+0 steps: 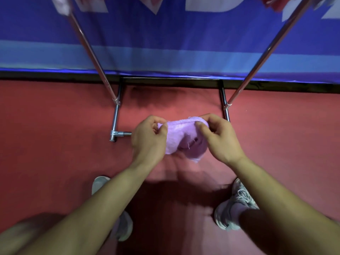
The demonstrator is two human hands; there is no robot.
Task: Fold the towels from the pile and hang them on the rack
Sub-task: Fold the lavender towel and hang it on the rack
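Lilac terry towel (176,138), small and bunched, hangs in the air between the person's two hands, over the red carpet (55,126) and just nearer than the base bars of the chrome tube rack (115,116), whose slanted uprights climb out of view in front of a blue banner (165,43). The left hand (149,138) pinches the towel's upper left edge, thumb against curled fingers. The right hand (220,138) pinches the upper right edge the same way, so the top hem runs taut between them while the rest droops in loose, uneven folds. The cloth looks light and limp, with a fuzzy, grippy pile and a stray thread near the middle. It should not slip, but it will not hold a crease by itself and will sag wherever it is unsupported. The best holds are probably the two top corners, drawn apart to flatten the cloth before it is doubled over. The fold seems barely begun, and the hanging bar lies above the view. Grey trainers (237,205) stand on the carpet below the forearms. The towel pile is not in sight.
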